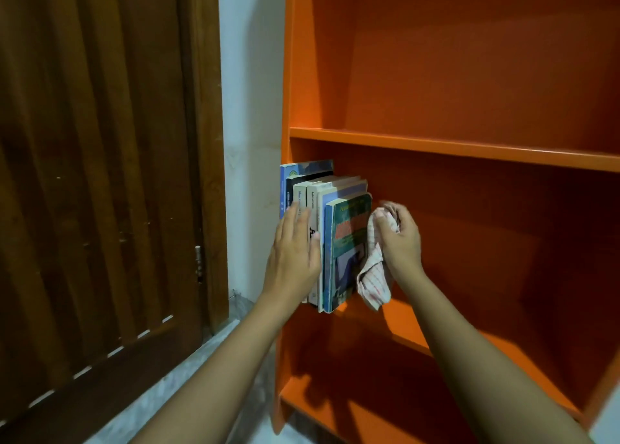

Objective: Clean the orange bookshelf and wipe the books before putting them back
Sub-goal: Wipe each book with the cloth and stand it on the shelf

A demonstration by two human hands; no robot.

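Head view down onto an orange bookshelf (453, 148) set beside a white wall (251, 108), with a dark wooden door (100, 175) further left and a pale speckled floor (201, 393) below. On the middle shelf, packed upright at its left end against the side panel, a short row of books (312, 195), spines facing out and front edges jutting a little past the shelf lip. At the right end of that row, a green-covered book (349, 242), cover facing right. Against the spines on the left of the row, the left hand (295, 252), fingers straight and together, palm flat on the books, gripping nothing. Just right of the green cover, the right hand (401, 239), fingers curled tight round a bunched white cloth (374, 282) with thin red checks, a loose tail of it hanging below the wrist down to near the shelf board. Cloth close up to the green cover; touching or not, hard to tell. Lower down, dark shadows across the orange boards of the bottom compartment.
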